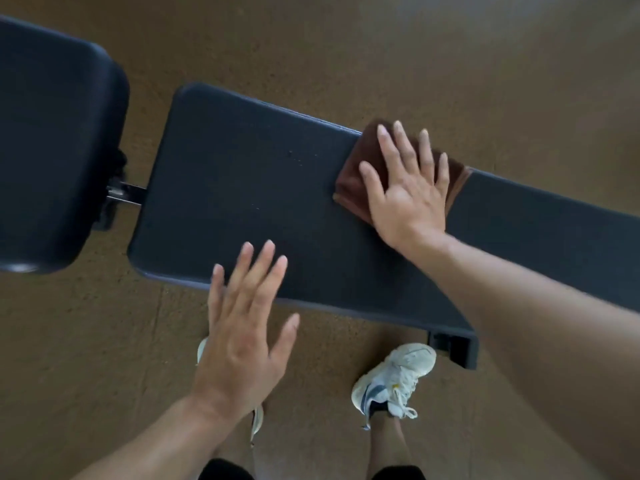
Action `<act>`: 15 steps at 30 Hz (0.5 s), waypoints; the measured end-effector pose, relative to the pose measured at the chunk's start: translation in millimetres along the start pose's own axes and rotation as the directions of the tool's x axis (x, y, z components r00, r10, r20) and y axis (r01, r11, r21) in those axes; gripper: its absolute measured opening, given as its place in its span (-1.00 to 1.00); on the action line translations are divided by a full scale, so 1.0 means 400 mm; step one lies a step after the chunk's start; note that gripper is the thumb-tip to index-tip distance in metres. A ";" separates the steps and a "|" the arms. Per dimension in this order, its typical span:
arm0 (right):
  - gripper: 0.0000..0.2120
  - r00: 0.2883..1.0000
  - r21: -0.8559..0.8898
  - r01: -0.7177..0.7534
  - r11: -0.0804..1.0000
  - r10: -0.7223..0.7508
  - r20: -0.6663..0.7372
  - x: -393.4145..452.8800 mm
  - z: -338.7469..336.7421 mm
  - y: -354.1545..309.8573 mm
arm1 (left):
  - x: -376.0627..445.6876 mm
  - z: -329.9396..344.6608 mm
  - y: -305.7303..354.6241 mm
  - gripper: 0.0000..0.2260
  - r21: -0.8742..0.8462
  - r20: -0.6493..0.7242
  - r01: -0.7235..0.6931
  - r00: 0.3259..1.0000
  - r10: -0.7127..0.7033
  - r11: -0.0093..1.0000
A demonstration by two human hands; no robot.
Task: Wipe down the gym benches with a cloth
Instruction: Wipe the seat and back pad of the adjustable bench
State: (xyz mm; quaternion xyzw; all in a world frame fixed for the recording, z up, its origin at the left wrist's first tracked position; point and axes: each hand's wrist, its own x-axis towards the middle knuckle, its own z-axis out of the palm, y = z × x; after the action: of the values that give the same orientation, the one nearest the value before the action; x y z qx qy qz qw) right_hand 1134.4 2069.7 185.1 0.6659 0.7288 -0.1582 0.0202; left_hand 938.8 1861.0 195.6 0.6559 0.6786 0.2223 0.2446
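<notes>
A long dark padded bench pad point(249, 188) runs from centre left to the right edge. A brown folded cloth point(356, 178) lies on its far side. My right hand point(405, 188) presses flat on the cloth with fingers spread and straight. My left hand point(242, 327) hovers open over the bench's near edge, fingers straight and holding nothing. Most of the cloth is hidden under my right hand.
A second dark pad point(55, 143) sits at the left, joined by a metal bracket point(124, 194). A black frame foot point(457, 348) sticks out under the near edge. My white shoes point(394, 379) stand on the brown floor point(450, 64).
</notes>
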 end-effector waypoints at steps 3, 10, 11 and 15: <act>-0.41 0.998 0.036 -0.070 0.997 0.070 -0.008 0.019 0.006 -0.034 | 0.029 -0.047 -0.053 -0.35 -0.035 -0.101 0.168 0.980 -0.171 0.985; -0.43 0.992 -0.052 0.005 0.999 0.001 0.128 -0.389 0.082 -0.079 | 0.026 -0.158 -0.019 -0.38 -0.123 0.067 0.137 0.989 -0.130 0.983; -0.42 0.990 -0.072 0.024 0.997 -0.013 0.143 -0.378 0.079 -0.078 | 0.025 -0.160 -0.014 -0.39 -0.146 0.086 0.122 0.990 -0.111 0.982; -0.38 0.991 -0.076 0.080 0.994 -0.071 0.109 -0.269 0.049 -0.073 | 0.051 -0.136 -0.042 -0.41 -0.145 0.078 0.064 0.996 -0.053 0.987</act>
State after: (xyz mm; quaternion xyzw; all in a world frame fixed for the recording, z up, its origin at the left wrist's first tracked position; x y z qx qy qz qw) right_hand 1114.4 1959.1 198.3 0.6272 0.7570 -0.1648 0.0797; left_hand 891.3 1881.6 226.8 0.6238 0.6698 0.2400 0.3236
